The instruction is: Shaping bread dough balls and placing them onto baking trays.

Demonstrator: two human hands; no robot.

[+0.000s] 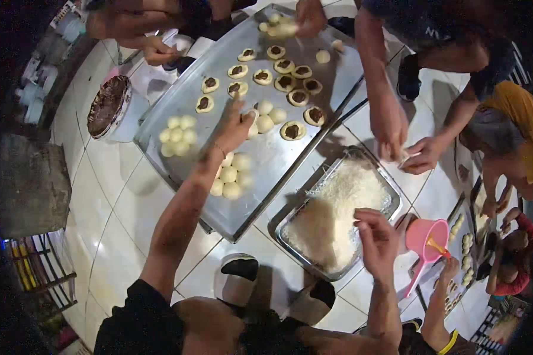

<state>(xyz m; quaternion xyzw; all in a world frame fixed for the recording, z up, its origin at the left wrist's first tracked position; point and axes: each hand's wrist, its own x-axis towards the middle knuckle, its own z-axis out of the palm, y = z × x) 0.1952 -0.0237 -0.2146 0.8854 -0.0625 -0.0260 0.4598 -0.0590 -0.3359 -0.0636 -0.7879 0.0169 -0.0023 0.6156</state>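
My left hand (236, 127) reaches over a large metal tray (278, 163). Its index finger stretches to a flattened dough round (238, 89) with dark brown filling; whether it touches is hard to tell. Beside its thumb lies a cluster of pale dough balls (265, 122); more dough balls (229, 177) sit below the wrist. Several filled rounds (284, 81) spread across the tray's far part. My right hand (376, 239) hovers, fingers bent and apart, at the right edge of a smaller metal tray (290, 236) of pale grated shreds (352, 183). Neither hand visibly holds anything.
A bowl of brown filling (108, 106) stands left of the large tray. At right is a pink dipper (423, 236). Co-workers' hands work around: one person's pair (420, 155) holds a small pale piece; another hand (311, 16) touches dough at the tray's far end.
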